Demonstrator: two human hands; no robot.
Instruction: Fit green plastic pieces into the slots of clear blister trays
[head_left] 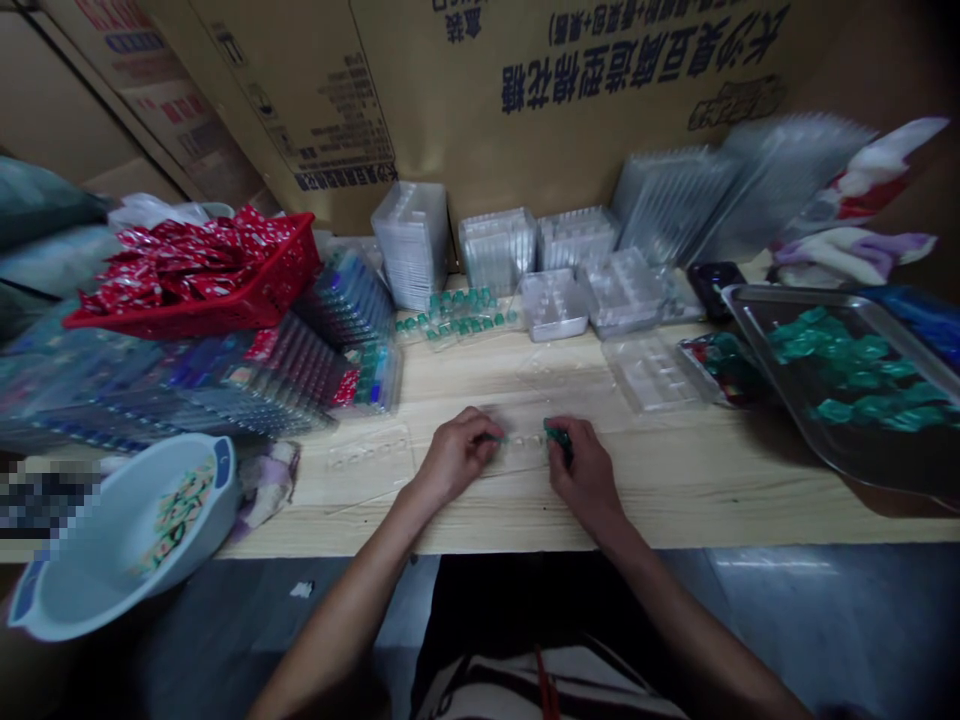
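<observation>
Front-centre of wooden table | left hand: fingers narrow, pinching small green piece | right hand: fingers narrow, gripping chunkier green piece | both pieces just above clear plastic blister tray, between hands | right edge: metal tray holding loose green pieces | back-left: red basket of red packets | front-left corner: pale blue basin

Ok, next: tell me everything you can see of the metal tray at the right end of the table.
The metal tray is shallow and rectangular, of shiny grey metal with a raised rim, and it lies on the wooden table. Its right end runs out of view. Green pieces lie in a loose scatter on its dark, reflective bottom, mostly toward the right side. A blue object sits just behind its far rim. Neither hand touches the tray.
</observation>
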